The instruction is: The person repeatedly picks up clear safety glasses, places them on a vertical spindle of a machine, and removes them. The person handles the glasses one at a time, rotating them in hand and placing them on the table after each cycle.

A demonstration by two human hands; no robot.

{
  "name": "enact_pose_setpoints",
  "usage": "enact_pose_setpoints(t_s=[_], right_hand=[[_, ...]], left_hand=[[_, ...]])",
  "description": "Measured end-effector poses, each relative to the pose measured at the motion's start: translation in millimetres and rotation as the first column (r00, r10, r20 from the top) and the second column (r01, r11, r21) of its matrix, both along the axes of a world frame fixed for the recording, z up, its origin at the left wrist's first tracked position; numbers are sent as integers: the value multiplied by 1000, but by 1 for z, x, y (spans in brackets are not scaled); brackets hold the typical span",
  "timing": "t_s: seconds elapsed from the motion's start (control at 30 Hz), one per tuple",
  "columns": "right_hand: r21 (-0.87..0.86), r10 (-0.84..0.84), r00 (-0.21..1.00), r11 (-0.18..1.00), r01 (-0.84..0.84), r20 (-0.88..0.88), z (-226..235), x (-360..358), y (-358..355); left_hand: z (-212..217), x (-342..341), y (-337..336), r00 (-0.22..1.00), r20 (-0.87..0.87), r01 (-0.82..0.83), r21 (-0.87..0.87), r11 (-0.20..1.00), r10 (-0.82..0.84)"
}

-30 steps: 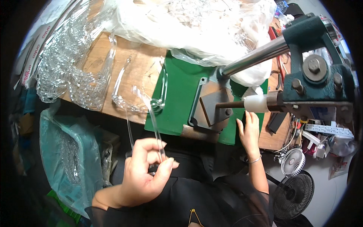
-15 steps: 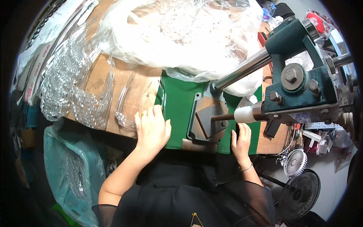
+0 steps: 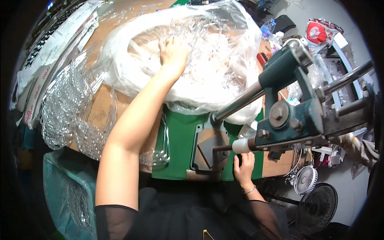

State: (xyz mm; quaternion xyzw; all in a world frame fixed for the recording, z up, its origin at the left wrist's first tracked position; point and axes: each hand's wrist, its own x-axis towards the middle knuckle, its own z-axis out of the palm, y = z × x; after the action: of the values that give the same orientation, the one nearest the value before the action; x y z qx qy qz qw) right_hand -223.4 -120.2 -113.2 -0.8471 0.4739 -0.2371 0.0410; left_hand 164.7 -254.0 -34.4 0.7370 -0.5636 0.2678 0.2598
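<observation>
Clear plastic pieces (image 3: 214,50): heaped in the white plastic bag (image 3: 118,66) toward the desk's (image 3: 280,165) far edge, beside the fingertips of the left hand (image 3: 175,54).
Left fingers: slightly spread, reaching into the bag; cannot tell whether they grip a piece.
Right hand (image 3: 244,170): thumb parted from half-extended fingers at the front edge, beside the bench press (image 3: 276,116); cannot tell if it holds anything.
Glare: washes out the pieces' outlines.

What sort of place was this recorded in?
Probably a small workshop: a dark green metal press stands at a wooden worktable, a large plastic bag full of clear pieces lies behind it, and glossy clear strips are heaped at the left.
</observation>
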Motion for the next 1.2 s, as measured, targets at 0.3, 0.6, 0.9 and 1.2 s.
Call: enact_pose_setpoints(t_s=[0.3, 0.6, 0.9, 1.2], right_hand=[[-34, 10, 998, 999, -8, 60, 5, -4, 0], [-22, 55, 998, 998, -56, -19, 14, 1, -6], [122, 120, 992, 986, -114, -39, 28, -23, 10], [459, -247, 917, 885, 82, 313, 5, -29, -18]], left_hand=[[52, -37, 92, 938, -183, 290, -57, 955, -295], [103, -51, 182, 928, -297, 229, -20, 973, -224], [89, 10, 213, 978, -204, 10, 277, 961, 49], [70, -66, 225, -438, -805, 213, -525, 824, -400]])
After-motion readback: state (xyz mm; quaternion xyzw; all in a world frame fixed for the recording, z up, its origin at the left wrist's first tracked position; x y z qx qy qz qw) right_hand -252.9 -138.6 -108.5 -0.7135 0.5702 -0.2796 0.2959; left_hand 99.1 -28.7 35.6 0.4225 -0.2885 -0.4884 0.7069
